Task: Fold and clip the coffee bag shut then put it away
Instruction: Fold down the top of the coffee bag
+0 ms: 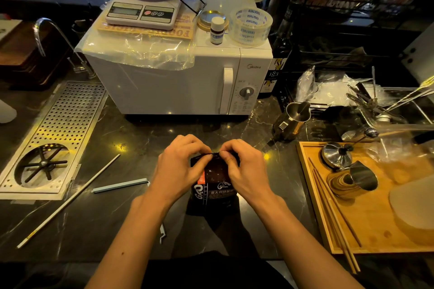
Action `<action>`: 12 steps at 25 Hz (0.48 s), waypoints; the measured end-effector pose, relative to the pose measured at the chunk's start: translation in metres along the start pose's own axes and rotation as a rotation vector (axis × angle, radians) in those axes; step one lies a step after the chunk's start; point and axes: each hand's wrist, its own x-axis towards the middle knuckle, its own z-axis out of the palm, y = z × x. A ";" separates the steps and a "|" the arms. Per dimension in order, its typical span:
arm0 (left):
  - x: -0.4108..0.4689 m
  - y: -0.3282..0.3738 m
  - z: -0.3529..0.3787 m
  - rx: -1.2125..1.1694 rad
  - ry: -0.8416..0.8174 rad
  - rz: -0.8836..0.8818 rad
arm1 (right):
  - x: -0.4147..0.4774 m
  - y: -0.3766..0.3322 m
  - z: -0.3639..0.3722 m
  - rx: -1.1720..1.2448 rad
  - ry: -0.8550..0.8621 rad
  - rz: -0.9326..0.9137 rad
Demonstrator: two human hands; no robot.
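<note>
A dark coffee bag (215,186) with white and orange print stands upright on the black marble counter, just in front of me. My left hand (180,166) pinches the left end of the bag's top edge. My right hand (244,169) pinches the right end, and the fingertips of both hands meet at the top seam. A pale blue sealing clip bar (119,186) lies flat on the counter to the left of the bag. A long white rod (70,199) lies diagonally further left. A small metal piece (162,232) rests below my left forearm.
A white microwave (183,82) stands behind the bag, carrying a scale, a tape roll and a small bottle. A perforated steel drain tray (58,124) sits at left. At right are a steel pitcher (293,117) and a wooden tray (366,225) with cups and chopsticks.
</note>
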 end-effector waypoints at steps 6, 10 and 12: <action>-0.007 -0.001 0.003 -0.099 0.046 -0.002 | -0.002 0.002 0.001 0.024 0.032 -0.018; -0.008 0.003 0.004 -0.118 0.033 0.004 | -0.002 0.003 -0.002 0.054 -0.002 -0.052; -0.007 0.003 0.005 -0.096 0.034 0.011 | -0.002 0.002 -0.004 0.075 -0.026 -0.046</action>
